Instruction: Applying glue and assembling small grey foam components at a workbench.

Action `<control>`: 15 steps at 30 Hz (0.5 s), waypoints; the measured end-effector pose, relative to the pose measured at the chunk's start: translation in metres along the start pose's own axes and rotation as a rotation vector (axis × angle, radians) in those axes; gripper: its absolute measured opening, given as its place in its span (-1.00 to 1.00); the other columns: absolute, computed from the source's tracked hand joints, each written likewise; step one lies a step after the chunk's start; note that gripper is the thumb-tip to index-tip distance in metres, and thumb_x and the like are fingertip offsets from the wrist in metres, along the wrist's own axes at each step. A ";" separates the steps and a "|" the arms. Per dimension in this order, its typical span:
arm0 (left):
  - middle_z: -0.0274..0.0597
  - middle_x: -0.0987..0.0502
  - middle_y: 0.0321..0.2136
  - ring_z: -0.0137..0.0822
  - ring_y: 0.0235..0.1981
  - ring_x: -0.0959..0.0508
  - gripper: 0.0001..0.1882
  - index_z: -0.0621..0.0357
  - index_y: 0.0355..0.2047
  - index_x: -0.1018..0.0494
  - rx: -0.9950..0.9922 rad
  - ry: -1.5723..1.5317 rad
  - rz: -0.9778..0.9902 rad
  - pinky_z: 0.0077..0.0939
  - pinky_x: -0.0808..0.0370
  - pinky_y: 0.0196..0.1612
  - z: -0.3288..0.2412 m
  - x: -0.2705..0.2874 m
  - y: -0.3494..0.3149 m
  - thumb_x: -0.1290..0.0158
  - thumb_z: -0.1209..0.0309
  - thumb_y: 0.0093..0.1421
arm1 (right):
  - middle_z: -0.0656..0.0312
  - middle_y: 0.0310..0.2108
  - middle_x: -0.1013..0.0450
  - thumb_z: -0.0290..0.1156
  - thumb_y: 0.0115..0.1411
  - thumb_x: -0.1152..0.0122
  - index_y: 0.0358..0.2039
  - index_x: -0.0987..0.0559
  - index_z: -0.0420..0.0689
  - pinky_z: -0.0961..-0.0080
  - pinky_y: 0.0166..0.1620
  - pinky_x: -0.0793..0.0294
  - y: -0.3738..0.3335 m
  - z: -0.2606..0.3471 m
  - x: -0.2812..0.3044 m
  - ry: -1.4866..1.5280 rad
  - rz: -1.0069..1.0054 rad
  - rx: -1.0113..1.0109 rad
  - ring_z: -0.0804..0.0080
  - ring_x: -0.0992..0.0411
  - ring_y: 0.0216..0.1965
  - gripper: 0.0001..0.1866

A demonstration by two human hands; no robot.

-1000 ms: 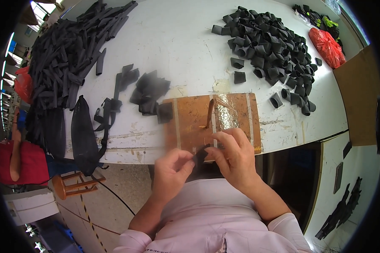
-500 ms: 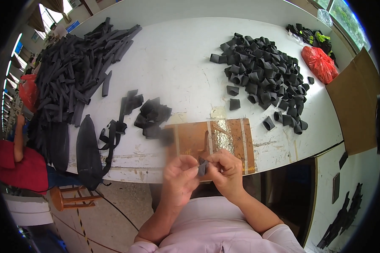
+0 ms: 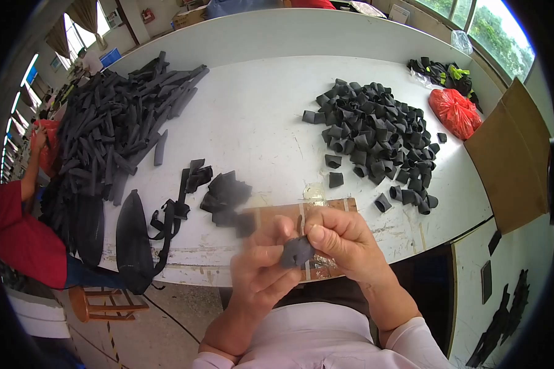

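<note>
Both hands come together over the near edge of the table, low in the view. Between them: a small dark grey fabric piece point(image 3: 297, 253), folded or bunched, its exact shape part hidden by fingers. It is held up above a flat brown wooden board with pale strips across it point(image 3: 334, 205), which the hands mostly cover.

Right hand point(image 3: 343, 241): thumb and forefinger closed in a pinch at the piece's upper right edge, the other fingers curled in. Left hand point(image 3: 263, 258): fingers bent and somewhat spread, thumb side toward the piece, gripping it lightly from the left; exact contact of each fingertip cannot be told, the outline being smudged.

Left of the board, on the white tabletop point(image 3: 252, 123): a blurred cluster of flat dark fabric pieces point(image 3: 226, 192). Farther left, a tangled black strap point(image 3: 171, 215) beside a long black tapered fabric item point(image 3: 134, 240), which hangs over the edge. Beyond, a big heap of long dark grey fabric tubes point(image 3: 114, 123).

Right of centre, a broad heap of short dark grey fabric loops point(image 3: 381, 132), a few lying apart at its near side. Past it, a knotted red plastic bag point(image 3: 454, 114), near an upright brown cardboard sheet point(image 3: 512, 160).

Far left, a co-worker in a red top point(image 3: 21, 237), by a wooden stool point(image 3: 108, 304).
</note>
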State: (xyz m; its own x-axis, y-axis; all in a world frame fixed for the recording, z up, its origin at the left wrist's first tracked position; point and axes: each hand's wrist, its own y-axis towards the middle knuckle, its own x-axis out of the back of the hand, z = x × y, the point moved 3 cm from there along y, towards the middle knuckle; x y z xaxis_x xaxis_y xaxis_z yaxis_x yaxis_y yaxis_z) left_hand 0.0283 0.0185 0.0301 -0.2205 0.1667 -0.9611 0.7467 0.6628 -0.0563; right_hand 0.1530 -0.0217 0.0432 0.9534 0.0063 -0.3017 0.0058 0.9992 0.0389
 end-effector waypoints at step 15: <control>-0.09 -0.45 -0.30 -0.37 -0.25 -0.41 -0.68 0.32 -0.12 -0.32 -0.663 1.241 0.001 -0.56 -0.33 -0.16 -0.012 0.003 0.023 0.00 0.50 0.10 | 0.27 -0.55 -0.30 -0.21 0.11 -0.07 -0.40 -0.43 -0.22 0.63 -0.50 -0.25 0.004 -0.020 0.018 -0.560 -0.299 0.315 0.52 -0.27 -0.52 -0.71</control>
State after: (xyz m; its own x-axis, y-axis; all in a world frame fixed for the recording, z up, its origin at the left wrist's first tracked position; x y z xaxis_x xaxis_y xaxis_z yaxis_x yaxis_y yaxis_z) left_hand 0.0372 0.0430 0.0289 -0.8822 0.4640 -0.0805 0.3937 0.8204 0.4145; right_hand 0.1646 -0.0171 0.0192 0.9086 -0.3722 0.1895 0.2979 0.8955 0.3306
